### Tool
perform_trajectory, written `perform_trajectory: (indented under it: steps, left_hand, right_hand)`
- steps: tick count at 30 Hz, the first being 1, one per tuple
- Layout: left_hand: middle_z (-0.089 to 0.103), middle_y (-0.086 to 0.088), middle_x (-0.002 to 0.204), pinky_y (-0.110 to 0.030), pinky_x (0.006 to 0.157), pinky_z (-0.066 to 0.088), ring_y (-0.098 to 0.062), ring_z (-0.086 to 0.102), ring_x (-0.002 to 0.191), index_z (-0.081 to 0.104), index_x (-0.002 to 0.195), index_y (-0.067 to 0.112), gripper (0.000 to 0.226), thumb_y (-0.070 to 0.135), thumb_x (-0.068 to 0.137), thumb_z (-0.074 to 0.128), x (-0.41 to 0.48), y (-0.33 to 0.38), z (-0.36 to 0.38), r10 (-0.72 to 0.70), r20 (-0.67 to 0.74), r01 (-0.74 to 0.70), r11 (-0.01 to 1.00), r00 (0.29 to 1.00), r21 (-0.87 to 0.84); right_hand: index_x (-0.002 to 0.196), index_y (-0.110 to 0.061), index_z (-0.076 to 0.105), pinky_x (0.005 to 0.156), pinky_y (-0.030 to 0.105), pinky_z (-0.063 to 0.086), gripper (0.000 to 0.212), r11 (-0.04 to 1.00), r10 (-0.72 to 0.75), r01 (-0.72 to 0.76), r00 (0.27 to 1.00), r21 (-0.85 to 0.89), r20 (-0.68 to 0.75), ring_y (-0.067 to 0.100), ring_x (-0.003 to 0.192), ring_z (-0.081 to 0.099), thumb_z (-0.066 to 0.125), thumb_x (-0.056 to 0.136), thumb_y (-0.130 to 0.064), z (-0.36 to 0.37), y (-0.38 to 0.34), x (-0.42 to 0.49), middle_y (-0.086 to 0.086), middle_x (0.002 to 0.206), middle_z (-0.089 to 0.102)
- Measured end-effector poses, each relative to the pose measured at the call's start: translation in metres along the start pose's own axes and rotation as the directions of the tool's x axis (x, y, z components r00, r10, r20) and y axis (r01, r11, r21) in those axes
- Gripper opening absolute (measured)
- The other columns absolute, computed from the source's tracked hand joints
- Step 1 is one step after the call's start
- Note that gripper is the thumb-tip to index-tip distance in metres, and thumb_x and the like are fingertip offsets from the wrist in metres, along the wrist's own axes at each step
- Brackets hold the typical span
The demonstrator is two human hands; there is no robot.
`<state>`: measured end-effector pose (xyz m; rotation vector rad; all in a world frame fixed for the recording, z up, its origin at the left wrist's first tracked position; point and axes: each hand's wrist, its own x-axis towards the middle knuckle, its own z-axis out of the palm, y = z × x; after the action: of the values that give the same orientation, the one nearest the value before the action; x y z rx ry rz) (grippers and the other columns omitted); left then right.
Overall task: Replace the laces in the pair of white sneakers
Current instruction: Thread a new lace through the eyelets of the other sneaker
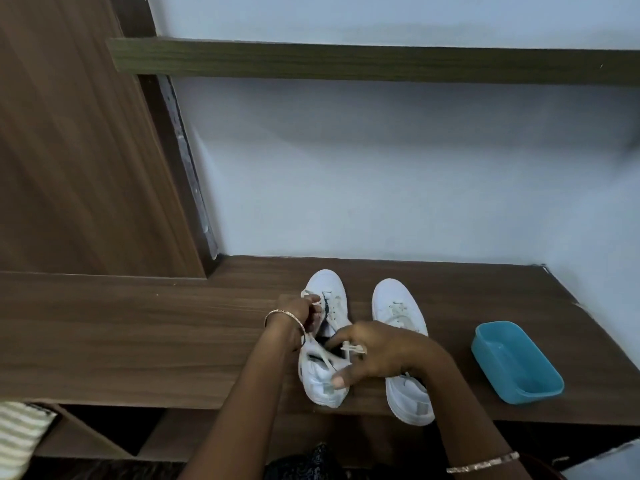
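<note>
The right hand (381, 355), nearest, pinches a white lace (352, 349) in curled fingers over the left sneaker (327, 284). At its 11 o'clock the left hand (294, 315) pinches lace by the eyelets. The right sneaker (394, 299) stands just beside on the surface (138, 334), with a blue tub (516, 365) at 3 o'clock.

table (138, 334): dark wood-grain | blue tub (530, 393): right side of table, open-topped, seemingly empty | wall shelf (346, 60): dark plank above | wooden panel (69, 150): left | striped cloth (20, 434): lower-left edge | wall (381, 185): pale
</note>
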<state>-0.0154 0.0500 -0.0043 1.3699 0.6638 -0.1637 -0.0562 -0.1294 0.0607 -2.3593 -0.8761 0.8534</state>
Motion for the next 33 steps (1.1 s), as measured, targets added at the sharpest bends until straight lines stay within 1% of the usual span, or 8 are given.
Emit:
perform_trajectory:
  steps: [4, 8, 11, 14, 20, 25, 30, 33]
  left_hand:
    - [0.053, -0.004, 0.066, -0.026, 0.056, 0.046, -0.020, 0.048, 0.053, 0.065, 0.100, -0.003, 0.026, 0.018, 0.085, 0.063, 0.014, -0.008, -0.015, 0.089, -0.160, -0.057, 0.980, 0.983, 0.193]
    - [0.064, -0.006, 0.088, -0.039, 0.084, 0.053, -0.025, 0.063, 0.081, 0.049, 0.115, 0.017, 0.029, 0.016, 0.089, 0.060, 0.010, -0.014, -0.013, 0.324, -0.126, -0.264, 0.900, 0.938, 0.347]
    - [0.070, 0.000, 0.083, -0.035, 0.078, 0.054, -0.020, 0.066, 0.080, 0.066, 0.096, 0.023, 0.014, 0.020, 0.086, 0.057, 0.008, -0.019, -0.007, 0.434, -0.062, -0.362, 0.814, 0.899, 0.455]
    - [0.066, 0.009, 0.083, -0.025, 0.069, 0.045, -0.009, 0.063, 0.075, 0.073, 0.098, 0.028, 0.015, 0.031, 0.086, 0.066, 0.006, -0.024, -0.003, 0.469, -0.051, -0.339, 0.705, 0.882, 0.623]
    - [0.072, 0.001, 0.106, -0.032, 0.084, 0.049, -0.022, 0.064, 0.103, 0.074, 0.106, 0.023, 0.032, 0.047, 0.086, 0.066, 0.006, -0.033, 0.007, 0.496, -0.064, -0.317, 0.643, 0.866, 0.697]
    - [0.068, 0.002, 0.110, -0.029, 0.081, 0.046, -0.020, 0.063, 0.105, 0.070, 0.111, 0.023, 0.029, 0.039, 0.087, 0.068, 0.007, -0.030, 0.006, 0.551, -0.020, -0.378, 0.599, 0.835, 0.706]
    - [0.054, -0.002, 0.117, -0.030, 0.078, 0.045, -0.021, 0.057, 0.103, 0.054, 0.133, 0.036, 0.049, 0.035, 0.086, 0.068, 0.004, -0.011, 0.020, 0.609, 0.218, -0.565, 0.464, 0.763, 0.682]
    - [0.052, -0.008, 0.113, -0.029, 0.071, 0.035, -0.030, 0.057, 0.101, 0.066, 0.110, 0.019, 0.021, 0.022, 0.094, 0.053, 0.001, 0.002, 0.034, 0.564, 0.261, -0.520, 0.366, 0.784, 0.772]
  right_hand:
    - [0.141, -0.032, 0.050, 0.096, 0.026, 0.046, 0.100, 0.982, 0.149, -0.151, 0.988, 0.117, 0.032, 0.003, 0.107, 0.058, 0.075, 0.057, -0.079, -0.004, 0.020, 0.006, -0.020, 0.111, 0.062]
    - [0.101, -0.025, 0.072, 0.083, 0.033, 0.054, 0.037, 0.953, 0.211, -0.141, 0.943, 0.267, -0.258, 0.013, 0.086, 0.068, 0.065, 0.087, -0.059, 0.000, 0.028, 0.028, -0.002, 0.087, 0.072]
    - [0.091, -0.019, 0.072, 0.081, 0.031, 0.052, 0.018, 0.941, 0.318, -0.155, 0.709, 0.301, -0.630, 0.015, 0.087, 0.067, 0.066, 0.093, -0.036, 0.011, 0.037, 0.055, -0.006, 0.083, 0.069]
    - [0.107, -0.013, 0.067, 0.091, 0.040, 0.051, 0.020, 0.906, 0.415, -0.170, 0.538, 0.387, -0.734, 0.018, 0.098, 0.066, 0.067, 0.091, -0.025, 0.024, 0.049, 0.083, -0.001, 0.101, 0.070]
    - [0.089, -0.014, 0.072, 0.075, 0.036, 0.054, 0.017, 0.877, 0.480, -0.321, 0.610, 0.357, -0.631, 0.024, 0.082, 0.068, 0.064, 0.090, -0.029, 0.034, 0.066, 0.102, 0.001, 0.081, 0.071]
    - [0.083, -0.003, 0.074, 0.055, 0.034, 0.055, 0.021, 0.592, 0.547, -0.013, 0.741, 0.806, -0.390, 0.012, 0.048, 0.051, 0.064, 0.095, -0.016, 0.015, 0.056, 0.070, 0.002, 0.060, 0.056]
    - [0.085, -0.012, 0.074, 0.055, 0.024, 0.041, 0.035, 0.771, 0.351, 0.036, 0.809, 0.636, -0.472, -0.002, 0.046, 0.044, 0.054, 0.101, -0.036, -0.019, 0.024, 0.037, -0.015, 0.050, 0.048]
    - [0.089, -0.006, 0.071, 0.053, 0.020, 0.035, 0.039, 0.792, 0.205, 0.111, 0.878, 0.600, -0.433, 0.000, 0.048, 0.039, 0.051, 0.102, -0.037, -0.029, -0.003, 0.025, -0.013, 0.052, 0.044]
